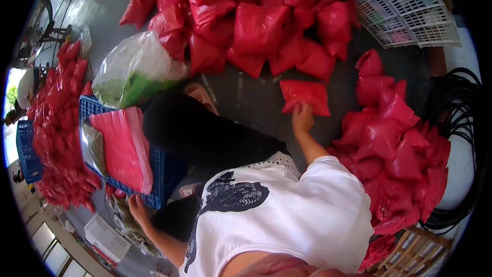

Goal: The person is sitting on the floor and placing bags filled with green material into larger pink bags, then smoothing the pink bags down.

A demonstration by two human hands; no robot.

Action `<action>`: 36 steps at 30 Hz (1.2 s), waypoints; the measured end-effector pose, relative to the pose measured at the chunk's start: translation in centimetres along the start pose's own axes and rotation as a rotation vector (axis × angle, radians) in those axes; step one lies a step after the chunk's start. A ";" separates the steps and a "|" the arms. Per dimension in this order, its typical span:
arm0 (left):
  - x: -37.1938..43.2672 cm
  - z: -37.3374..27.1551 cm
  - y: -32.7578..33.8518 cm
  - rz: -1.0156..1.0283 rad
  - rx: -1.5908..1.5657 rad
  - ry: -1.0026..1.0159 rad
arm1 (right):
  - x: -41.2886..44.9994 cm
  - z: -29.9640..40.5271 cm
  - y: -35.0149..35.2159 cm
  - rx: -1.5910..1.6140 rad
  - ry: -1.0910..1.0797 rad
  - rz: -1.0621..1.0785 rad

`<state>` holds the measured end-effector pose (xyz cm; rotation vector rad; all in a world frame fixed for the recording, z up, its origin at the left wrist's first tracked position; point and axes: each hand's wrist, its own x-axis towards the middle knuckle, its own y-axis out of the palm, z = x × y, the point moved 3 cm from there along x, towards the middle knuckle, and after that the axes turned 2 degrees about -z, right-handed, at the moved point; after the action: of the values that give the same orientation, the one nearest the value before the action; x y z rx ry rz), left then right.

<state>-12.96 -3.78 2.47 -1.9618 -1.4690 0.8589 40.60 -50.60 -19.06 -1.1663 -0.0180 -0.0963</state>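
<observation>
My right hand (303,117) grips the near edge of a filled red plastic packet (307,94) low over the dark floor. My left hand (138,208) is at the near edge of a blue plastic crate (155,196), its fingers a little apart and nothing visible in them. On that crate lies a stack of flat pink-red plastic bags (119,148), with a clear-wrapped olive-grey packet (94,148) beside it. A clear plastic bag with green contents (138,73) stands at the crate's far end.
Filled red packets (261,27) are heaped ahead, with more piles at right (388,150) and far left (63,134). White plastic baskets (403,11) stand at upper right. Black cable or hose coils (453,104) lie along the right; a wooden slatted pallet (415,254) is at lower right.
</observation>
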 end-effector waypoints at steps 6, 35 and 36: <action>0.0 -1.0 0.1 -0.001 0.056 0.022 | 8.3 -11.2 0.2 0.067 0.686 0.096; -3.5 -3.0 -4.8 -0.052 0.206 -0.024 | 23.1 9.3 5.4 -0.591 -0.193 0.560; -4.4 -2.8 -5.9 -0.085 0.208 -0.061 | 24.7 9.4 6.0 -0.707 -0.279 0.573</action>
<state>-15.39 -6.63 9.39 -1.7233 -1.4239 0.9987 66.05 -41.31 -19.27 -1.8374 0.1121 0.6130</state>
